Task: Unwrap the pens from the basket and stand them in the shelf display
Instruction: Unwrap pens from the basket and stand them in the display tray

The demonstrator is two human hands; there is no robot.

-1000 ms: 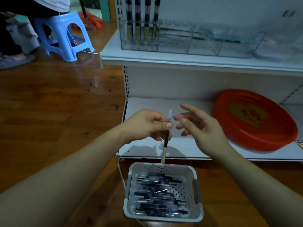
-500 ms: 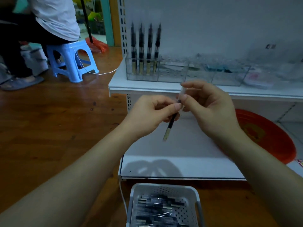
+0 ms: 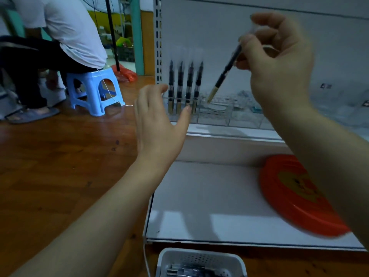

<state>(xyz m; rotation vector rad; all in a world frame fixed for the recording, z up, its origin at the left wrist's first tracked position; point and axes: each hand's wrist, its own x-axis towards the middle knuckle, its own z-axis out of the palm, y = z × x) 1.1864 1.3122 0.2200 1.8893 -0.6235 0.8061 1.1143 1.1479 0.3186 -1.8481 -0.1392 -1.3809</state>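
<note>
My right hand (image 3: 279,62) pinches a black pen with a gold end (image 3: 224,73), tilted with the gold end down over the clear shelf display (image 3: 223,114). Several black and gold pens (image 3: 185,86) stand upright in the display's left compartment. My left hand (image 3: 159,118) is raised in front of those pens with straight fingers and holds nothing. The white basket (image 3: 201,256) with wrapped pens (image 3: 189,271) sits on the floor at the bottom edge, partly cut off.
A red round tray (image 3: 295,194) lies on the white lower shelf (image 3: 199,206). A person sits on a blue stool (image 3: 93,90) at the left on the wooden floor (image 3: 50,166). A white cable (image 3: 145,258) runs beside the basket.
My left hand let go of the pen and opened. My right hand lifted the pen up and right toward the display. The view rose, pushing the basket to the bottom edge.
</note>
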